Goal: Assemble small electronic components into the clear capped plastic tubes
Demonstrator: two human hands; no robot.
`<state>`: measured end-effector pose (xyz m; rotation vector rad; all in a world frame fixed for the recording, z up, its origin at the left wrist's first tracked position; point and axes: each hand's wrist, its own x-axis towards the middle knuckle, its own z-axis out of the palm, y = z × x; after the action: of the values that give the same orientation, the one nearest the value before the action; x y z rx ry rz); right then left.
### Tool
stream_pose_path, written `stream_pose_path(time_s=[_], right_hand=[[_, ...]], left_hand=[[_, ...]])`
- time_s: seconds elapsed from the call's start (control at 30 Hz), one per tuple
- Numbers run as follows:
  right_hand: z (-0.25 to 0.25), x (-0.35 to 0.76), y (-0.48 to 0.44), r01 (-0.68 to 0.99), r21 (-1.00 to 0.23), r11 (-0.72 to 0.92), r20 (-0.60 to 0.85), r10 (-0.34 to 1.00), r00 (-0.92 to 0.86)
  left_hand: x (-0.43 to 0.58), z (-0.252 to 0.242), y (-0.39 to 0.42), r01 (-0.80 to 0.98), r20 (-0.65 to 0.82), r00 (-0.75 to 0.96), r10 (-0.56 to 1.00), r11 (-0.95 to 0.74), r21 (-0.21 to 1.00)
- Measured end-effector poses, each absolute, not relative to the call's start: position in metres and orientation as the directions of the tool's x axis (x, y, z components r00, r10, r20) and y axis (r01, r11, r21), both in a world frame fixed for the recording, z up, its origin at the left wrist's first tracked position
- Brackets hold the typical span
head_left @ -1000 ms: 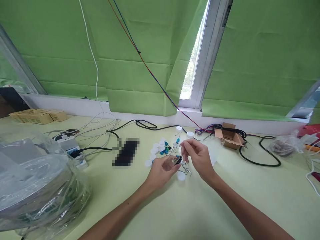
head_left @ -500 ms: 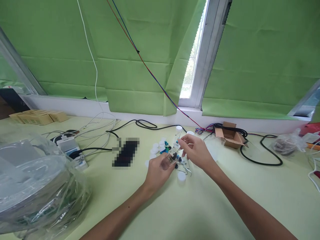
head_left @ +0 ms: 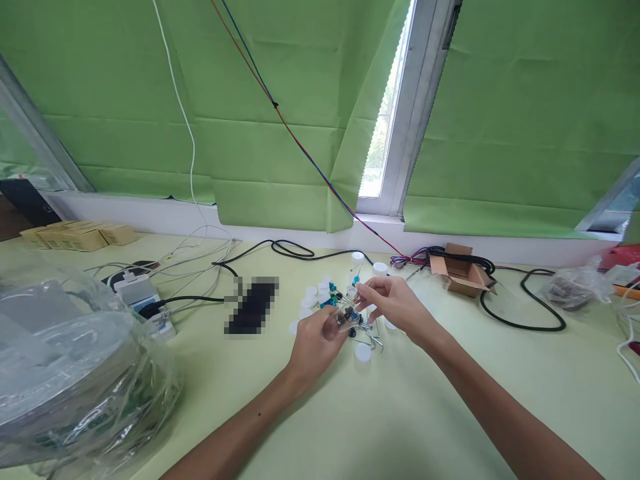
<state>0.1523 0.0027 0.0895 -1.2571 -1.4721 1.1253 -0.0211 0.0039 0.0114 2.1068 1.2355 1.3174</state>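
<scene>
Over the middle of the desk (head_left: 450, 407), a small clear vial (head_left: 343, 319) is held tilted in the left hand (head_left: 315, 341), whose grip is closed around it. At its mouth the right hand (head_left: 400, 303) is set, thumb and forefinger pinched together; whatever lies between them is too small to be told. Beneath, white caps (head_left: 363, 352) and blue components (head_left: 330, 301) are scattered.

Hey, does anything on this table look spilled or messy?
Yes: white caps and blue components lie scattered loose on the table, near the vial in the left hand.
</scene>
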Motion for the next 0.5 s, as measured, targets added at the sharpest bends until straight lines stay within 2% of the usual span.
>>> stream_pose_path(time_s=[0.5], right_hand=[[0.0816, 0.1563, 0.0110, 0.194, -0.966, 0.170, 0.150, 0.982, -0.110]], left_hand=[[-0.0241, 0.0075, 0.0082, 0.505, 0.484, 0.227, 0.845, -0.527, 0.684]])
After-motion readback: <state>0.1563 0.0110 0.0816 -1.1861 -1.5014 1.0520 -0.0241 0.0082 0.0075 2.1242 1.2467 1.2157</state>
